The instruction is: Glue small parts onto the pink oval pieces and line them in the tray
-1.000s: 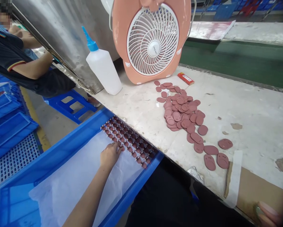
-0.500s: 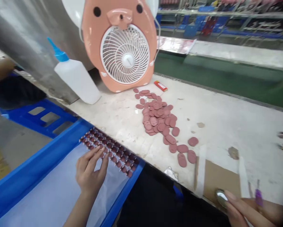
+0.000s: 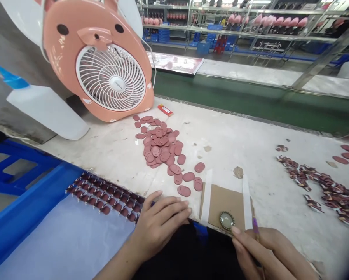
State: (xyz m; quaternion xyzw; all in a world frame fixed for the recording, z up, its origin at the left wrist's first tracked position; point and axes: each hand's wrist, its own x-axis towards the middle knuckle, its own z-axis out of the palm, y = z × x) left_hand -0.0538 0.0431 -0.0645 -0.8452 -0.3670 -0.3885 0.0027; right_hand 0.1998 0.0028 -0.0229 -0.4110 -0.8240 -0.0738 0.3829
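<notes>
At bench edge — left hand, nearer cap.

Black clothing, bare fingers

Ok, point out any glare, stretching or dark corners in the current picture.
Head view: bright highlights on the picture-left side of the peach plastic pig-faced fan; head view: the white plastic bottle with blue nozzle looks stretched near the left edge; head view: a pale sheen on the round, dark-rimmed glassy disc; head view: the lower right corner is dark.
</notes>
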